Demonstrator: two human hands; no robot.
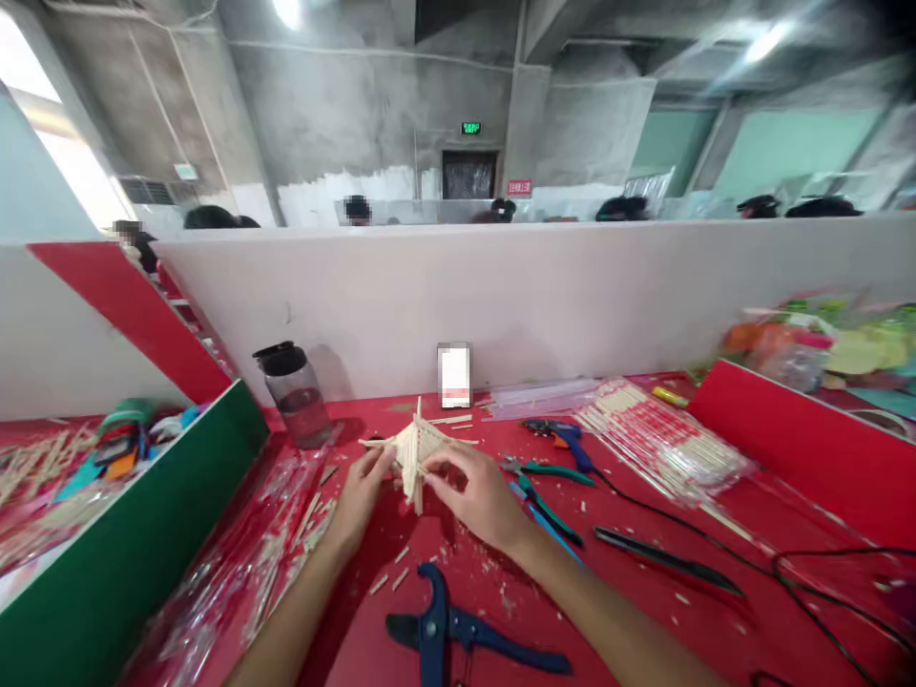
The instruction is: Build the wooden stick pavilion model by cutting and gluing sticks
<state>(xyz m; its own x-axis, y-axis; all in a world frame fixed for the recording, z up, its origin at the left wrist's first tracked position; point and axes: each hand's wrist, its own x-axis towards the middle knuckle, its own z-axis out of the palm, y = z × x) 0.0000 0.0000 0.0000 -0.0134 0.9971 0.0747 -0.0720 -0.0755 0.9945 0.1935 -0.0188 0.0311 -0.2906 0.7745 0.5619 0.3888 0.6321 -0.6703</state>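
Note:
A small structure of glued wooden sticks (415, 450) is held up above the red table (630, 611). My left hand (364, 491) pinches its left side, fingers closed on the sticks. From the right, my right hand (478, 494) grips the same piece with curled fingers. Single sticks jut out of the structure to the left, right and top.
Blue cutters (458, 630) lie near the front edge. Teal pliers (548, 491), a blue glue gun (562, 436) with a black cable, and bagged sticks (662, 439) are to the right. A dark-lidded bottle (293, 393) and a phone (454, 374) stand by the white partition. A green divider (129, 553) borders the left.

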